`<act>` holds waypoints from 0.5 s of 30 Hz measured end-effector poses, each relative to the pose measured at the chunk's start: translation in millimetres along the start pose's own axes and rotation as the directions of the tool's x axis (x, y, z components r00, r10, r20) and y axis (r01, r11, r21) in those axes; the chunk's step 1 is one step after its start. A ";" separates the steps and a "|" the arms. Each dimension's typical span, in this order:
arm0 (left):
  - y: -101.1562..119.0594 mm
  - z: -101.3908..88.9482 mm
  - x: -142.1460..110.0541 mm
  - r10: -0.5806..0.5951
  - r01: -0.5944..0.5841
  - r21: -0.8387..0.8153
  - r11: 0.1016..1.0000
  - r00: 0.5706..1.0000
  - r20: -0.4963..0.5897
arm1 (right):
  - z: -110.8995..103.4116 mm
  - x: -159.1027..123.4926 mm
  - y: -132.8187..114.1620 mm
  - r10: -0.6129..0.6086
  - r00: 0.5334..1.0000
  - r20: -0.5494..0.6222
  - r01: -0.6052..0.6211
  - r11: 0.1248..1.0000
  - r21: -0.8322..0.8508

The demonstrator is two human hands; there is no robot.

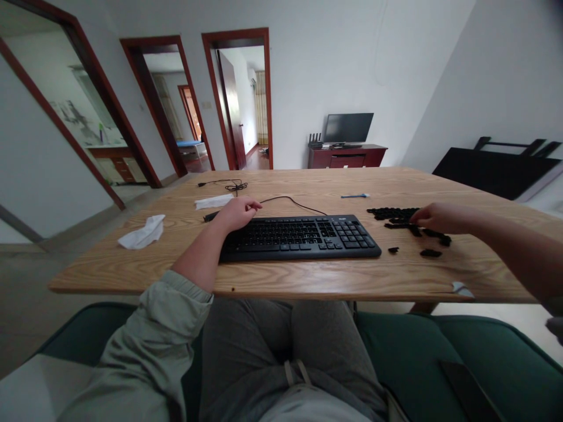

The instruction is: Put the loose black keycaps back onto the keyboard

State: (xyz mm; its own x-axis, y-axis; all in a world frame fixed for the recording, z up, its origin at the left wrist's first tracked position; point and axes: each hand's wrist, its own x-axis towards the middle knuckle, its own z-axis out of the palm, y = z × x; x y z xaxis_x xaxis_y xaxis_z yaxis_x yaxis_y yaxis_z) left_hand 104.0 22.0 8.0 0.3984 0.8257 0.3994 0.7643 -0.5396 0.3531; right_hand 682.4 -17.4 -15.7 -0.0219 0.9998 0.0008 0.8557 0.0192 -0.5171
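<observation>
A black computer keyboard [299, 238] lies on the wooden table [308, 282], with my left hand [237, 214] resting just beyond its top left corner. That hand holds nothing I can see, and a dark object [211, 216] pokes out beside its wrist. To the right of the keyboard is a scattered heap of black keycaps [393, 214]. My right hand [442, 218] reaches over the heap, its fingertips among the keycaps, and whether it grips one is hidden. Two loose keycaps [430, 253] lie just below it.
A thin black cable [290, 200] curves behind the keyboard, and another [235, 186] lies coiled farther back. White tissue [143, 232] and a white paper strip [213, 202] lie left, a small blue-and-white tool [354, 195] at the back. Green seat cushions [409, 351] lie below the table.
</observation>
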 end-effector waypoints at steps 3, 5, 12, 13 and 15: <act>-1.6 0.7 0.3 0.013 -0.013 0.008 1.000 1.000 -0.012 | 6.7 0.0 -8.9 -0.012 0.999 -0.053 0.003 0.985 -0.172; -2.4 0.8 0.3 0.019 -0.019 0.009 1.000 1.000 -0.017 | 12.7 0.1 -17.8 -0.079 0.995 -0.061 0.067 0.981 -0.180; 0.4 -0.9 -0.8 0.014 -0.013 0.013 1.000 1.000 -0.017 | 26.6 -2.0 -58.5 -0.019 0.997 0.073 0.031 0.984 -0.174; 0.8 -1.0 -0.8 0.015 -0.015 0.012 1.000 1.000 -0.017 | 27.5 -3.4 -64.6 0.021 0.995 0.098 -0.001 0.980 -0.198; 0.8 -1.4 -0.8 0.017 -0.017 0.007 1.000 1.000 -0.015 | 29.0 -6.2 -74.2 0.058 0.990 0.127 -0.025 0.969 -0.244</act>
State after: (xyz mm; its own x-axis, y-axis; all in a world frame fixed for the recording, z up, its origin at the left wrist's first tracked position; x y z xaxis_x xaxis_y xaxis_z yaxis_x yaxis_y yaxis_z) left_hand 103.6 20.7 9.1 0.4038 0.8139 0.4177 0.7612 -0.5522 0.3401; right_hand 604.0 -25.4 -2.2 -0.0383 0.9897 -0.1381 0.9562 -0.0038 -0.2925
